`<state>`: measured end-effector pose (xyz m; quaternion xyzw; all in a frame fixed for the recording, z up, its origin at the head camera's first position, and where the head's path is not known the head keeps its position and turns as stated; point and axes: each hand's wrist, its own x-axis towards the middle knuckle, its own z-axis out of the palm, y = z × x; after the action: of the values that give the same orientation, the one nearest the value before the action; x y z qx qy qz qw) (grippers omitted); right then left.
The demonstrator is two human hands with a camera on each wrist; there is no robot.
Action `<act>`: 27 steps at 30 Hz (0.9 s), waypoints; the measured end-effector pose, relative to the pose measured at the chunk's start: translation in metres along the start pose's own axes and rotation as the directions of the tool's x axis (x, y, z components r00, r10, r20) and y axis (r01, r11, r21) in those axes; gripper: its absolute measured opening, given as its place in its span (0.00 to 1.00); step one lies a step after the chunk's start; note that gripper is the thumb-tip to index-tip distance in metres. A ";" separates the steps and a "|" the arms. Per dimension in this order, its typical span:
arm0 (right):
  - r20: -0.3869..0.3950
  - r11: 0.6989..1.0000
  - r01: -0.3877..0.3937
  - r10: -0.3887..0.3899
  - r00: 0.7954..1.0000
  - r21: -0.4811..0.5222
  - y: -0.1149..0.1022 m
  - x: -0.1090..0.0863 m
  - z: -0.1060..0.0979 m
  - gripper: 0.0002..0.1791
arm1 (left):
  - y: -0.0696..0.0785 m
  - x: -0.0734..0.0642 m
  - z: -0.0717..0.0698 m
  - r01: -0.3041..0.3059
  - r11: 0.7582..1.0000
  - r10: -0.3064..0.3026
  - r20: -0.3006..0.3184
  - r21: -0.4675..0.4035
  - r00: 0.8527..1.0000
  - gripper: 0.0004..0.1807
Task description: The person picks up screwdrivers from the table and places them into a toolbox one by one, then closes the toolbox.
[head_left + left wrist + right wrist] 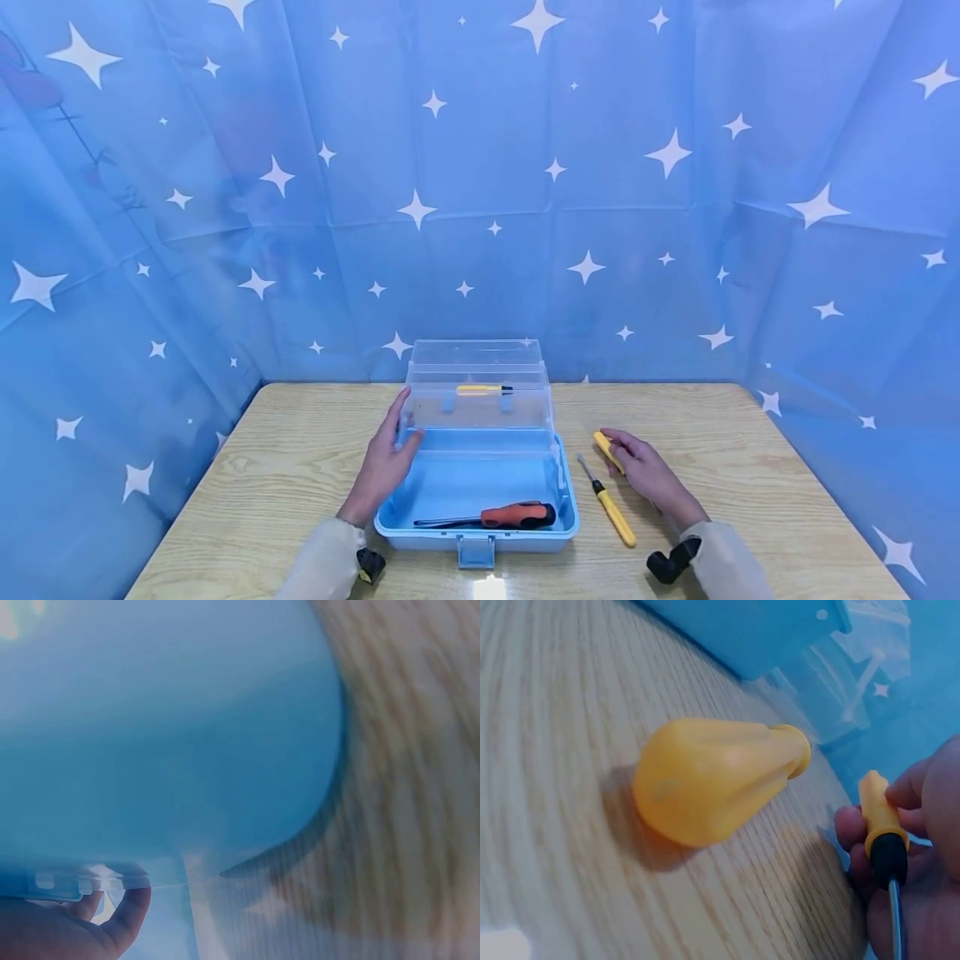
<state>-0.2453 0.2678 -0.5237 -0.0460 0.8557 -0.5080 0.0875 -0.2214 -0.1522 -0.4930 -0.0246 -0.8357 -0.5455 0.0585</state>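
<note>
A blue toolbox [476, 540] stands with its clear lid and tray [480, 375] raised at the back. My left hand [385, 471] holds the toolbox at its left side, near the base of the raised part; in the left wrist view its fingers [135, 907] curl at the edge. My right hand [651, 477] pinches the yellow handle of a screwdriver [877, 806], whose metal shaft runs back along the palm. Beside it on the table lies another yellow-handled screwdriver [617, 518]. Inside the toolbox, a red-and-black-handled screwdriver [517, 516] lies along the front wall.
Behind the clear plastic shows another yellow-handled tool [480, 389]. Everything stands on a light wooden table [300, 467]. A blue curtain with white stars [480, 250] hangs behind and at both sides. A latch [476, 552] hangs at the toolbox's front.
</note>
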 end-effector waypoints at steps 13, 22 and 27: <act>-0.040 0.998 0.021 -0.023 0.999 -0.064 -0.003 0.003 -0.004 0.23 | 0.000 0.000 -0.001 -0.014 1.000 0.014 -0.002 0.007 1.000 0.37; -0.032 0.999 0.003 -0.004 0.999 -0.049 -0.009 0.005 -0.008 0.22 | -0.001 0.001 -0.001 -0.008 1.000 0.008 -0.003 0.001 1.000 0.36; -0.034 0.998 0.012 -0.014 0.999 -0.063 -0.014 0.007 -0.009 0.21 | -0.002 0.001 -0.001 -0.014 1.000 0.014 -0.002 -0.004 1.000 0.36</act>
<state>-0.2537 0.2677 -0.5085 -0.0453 0.8722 -0.4823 0.0680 -0.2223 -0.1536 -0.4942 -0.0301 -0.8342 -0.5470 0.0632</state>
